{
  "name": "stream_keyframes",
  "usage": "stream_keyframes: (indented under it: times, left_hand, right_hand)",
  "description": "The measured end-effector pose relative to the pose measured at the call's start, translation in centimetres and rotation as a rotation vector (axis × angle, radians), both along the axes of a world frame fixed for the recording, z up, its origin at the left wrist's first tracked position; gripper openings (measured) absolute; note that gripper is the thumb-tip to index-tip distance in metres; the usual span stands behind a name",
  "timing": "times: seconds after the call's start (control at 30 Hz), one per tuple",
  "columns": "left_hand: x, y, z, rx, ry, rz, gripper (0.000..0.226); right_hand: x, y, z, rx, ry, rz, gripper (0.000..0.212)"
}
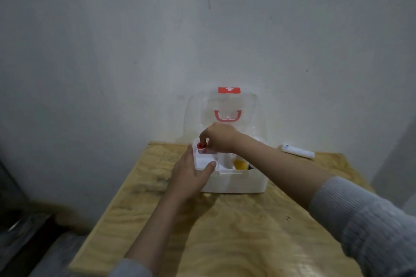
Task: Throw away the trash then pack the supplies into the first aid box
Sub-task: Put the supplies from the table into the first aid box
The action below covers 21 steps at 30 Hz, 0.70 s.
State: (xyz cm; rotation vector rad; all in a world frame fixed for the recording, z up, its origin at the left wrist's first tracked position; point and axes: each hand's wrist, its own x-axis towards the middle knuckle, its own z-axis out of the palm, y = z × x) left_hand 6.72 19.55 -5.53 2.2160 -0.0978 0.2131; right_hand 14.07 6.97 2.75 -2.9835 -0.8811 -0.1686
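A white first aid box (236,183) stands at the far end of the wooden table (225,231), its clear lid (225,114) with a red handle upright against the wall. My right hand (219,138) reaches over the box's left rear corner and pinches a small red-capped bottle (200,146) standing in the white inner tray (202,162). My left hand (191,175) rests flat on the box's left front corner, thumb on the tray rim. Something yellow (240,164) lies inside the box.
A white rolled bandage (297,152) lies on the table to the right of the box, near the wall. The grey wall stands close behind the box. A dark floor and low ledge lie beyond the table's left edge.
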Motion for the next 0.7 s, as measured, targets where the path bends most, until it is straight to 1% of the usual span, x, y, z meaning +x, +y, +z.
stream_keyframes:
  times: [0.13, 0.2, 0.3, 0.4, 0.53, 0.6, 0.7]
  left_hand:
    - [0.0, 0.1, 0.0, -0.033, 0.041, -0.012, 0.096]
    - [-0.1, 0.1, 0.1, -0.052, 0.057, -0.01, 0.098]
    - [-0.3, 0.0, 0.0, -0.068, 0.019, -0.024, 0.082]
    - [-0.2, 0.0, 0.0, -0.09, -0.022, -0.038, 0.068]
    - [-0.3, -0.1, -0.2, -0.105, -0.071, -0.032, 0.063]
    - [-0.3, -0.3, -0.3, -0.105, -0.1, -0.014, 0.061]
    - [-0.3, -0.5, -0.6, -0.12, -0.088, 0.021, 0.06]
  right_hand:
    - [0.1, -0.2, 0.0, 0.046, 0.068, 0.038, 0.022]
    - [0.0, -0.4, -0.3, 0.05, 0.087, 0.051, 0.024]
    - [-0.2, -1.3, -0.3, 0.114, 0.117, 0.056, 0.026]
    - [-0.8, -3.6, 1.1, 0.266, 0.07, 0.027, 0.025]
    - [-2.0, -10.0, 2.1, 0.401, -0.026, -0.133, 0.019]
    - [-2.3, -13.9, 1.2, 0.455, -0.06, -0.247, 0.017]
    - [-2.8, -19.6, -2.0, 0.485, -0.078, -0.449, 0.015]
